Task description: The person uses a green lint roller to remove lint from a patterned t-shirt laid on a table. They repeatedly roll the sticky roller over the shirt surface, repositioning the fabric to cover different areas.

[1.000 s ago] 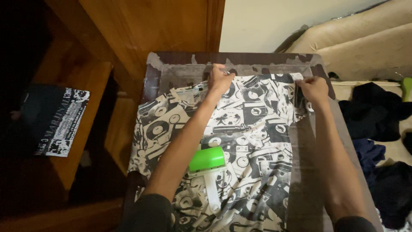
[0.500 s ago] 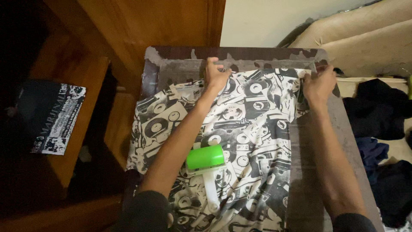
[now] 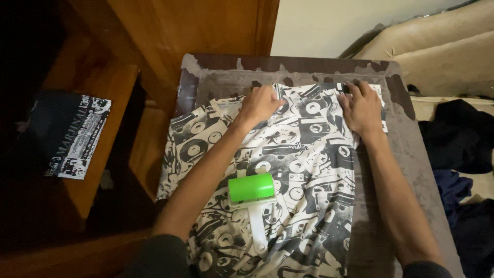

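Shirt (image 3: 303, 170), black-and-cream with a pattern of records and tape decks, lies spread over a grey padded board (image 3: 411, 170) whose far edge is worn in dark patches. We find it covering most of the board's width, with a bare grey strip left along the right side and across the far end. Its left edge hangs off the board toward the wooden furniture.

Our left hand (image 3: 260, 104) rests at the shirt's far edge, left of centre, fingers curled in with the cloth bunched under them; whether they actually pinch a fold we cannot tell. Our right hand (image 3: 362, 107) lies palm down on the far right corner of the shirt, fingers apart and flat on the fabric, gripping nothing. The two hands are well apart, both near the top of the cloth.

A lint roller (image 3: 252, 203) with a bright green head and a white handle lies on the shirt between our forearms, head toward the far end, handle pointing back at us. Neither hand touches it.

To the left stands a brown wooden shelf (image 3: 98, 154) with a dark printed sheet (image 3: 72, 136) lying on it. To the right, beside the board, a pile of dark clothes (image 3: 458, 144) sits on a pale surface. Behind it a tan cushion (image 3: 437, 56) leans against the wall.
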